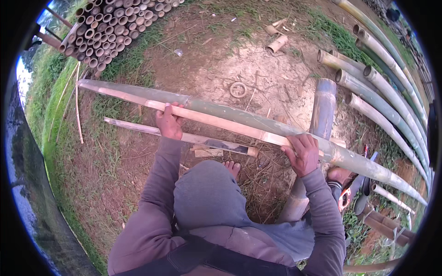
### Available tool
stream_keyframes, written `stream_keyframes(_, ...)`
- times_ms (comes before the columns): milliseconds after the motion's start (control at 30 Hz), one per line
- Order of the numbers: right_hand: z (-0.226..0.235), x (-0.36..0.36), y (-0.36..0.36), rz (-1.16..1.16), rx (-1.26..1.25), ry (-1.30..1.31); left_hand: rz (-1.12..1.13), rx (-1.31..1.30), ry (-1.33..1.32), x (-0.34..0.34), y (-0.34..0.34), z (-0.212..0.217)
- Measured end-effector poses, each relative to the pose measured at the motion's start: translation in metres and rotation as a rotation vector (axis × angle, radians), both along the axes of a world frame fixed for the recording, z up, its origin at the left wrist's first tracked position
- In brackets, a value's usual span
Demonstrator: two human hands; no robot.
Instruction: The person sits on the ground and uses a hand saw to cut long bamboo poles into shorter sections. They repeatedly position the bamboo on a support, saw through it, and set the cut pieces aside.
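Note:
A long split bamboo pole runs from upper left to lower right in front of me, its pale cut face turned up. My left hand grips it near the middle-left. My right hand grips it further right, fingers curled over the top edge. The pole lies across a thick upright bamboo stump. A shorter split bamboo strip lies on the ground just under the pole, near my bare foot.
A stack of cut bamboo tubes lies at upper left. Several long green bamboo poles lie at right. Short bamboo offcuts and a bamboo ring sit on bare dirt. A blade with an orange handle lies at lower right.

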State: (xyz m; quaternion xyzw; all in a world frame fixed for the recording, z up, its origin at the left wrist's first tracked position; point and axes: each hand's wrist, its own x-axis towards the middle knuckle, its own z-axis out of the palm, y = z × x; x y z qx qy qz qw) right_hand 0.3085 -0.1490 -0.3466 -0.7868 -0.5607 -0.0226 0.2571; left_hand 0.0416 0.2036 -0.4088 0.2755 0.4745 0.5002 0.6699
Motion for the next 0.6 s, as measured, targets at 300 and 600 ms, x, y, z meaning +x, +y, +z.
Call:
stream_keyframes(300,-0.028,0.020,0.014,-0.087,0.074,-0.005,-0.309,0.823,0.703,0.008,-0.049,-0.006)
stream_keyframes(600,-0.045,0.018,0.009,-0.124,0.142,-0.044,-1.291,1.871,1.183,0.145,-0.100,0.050)
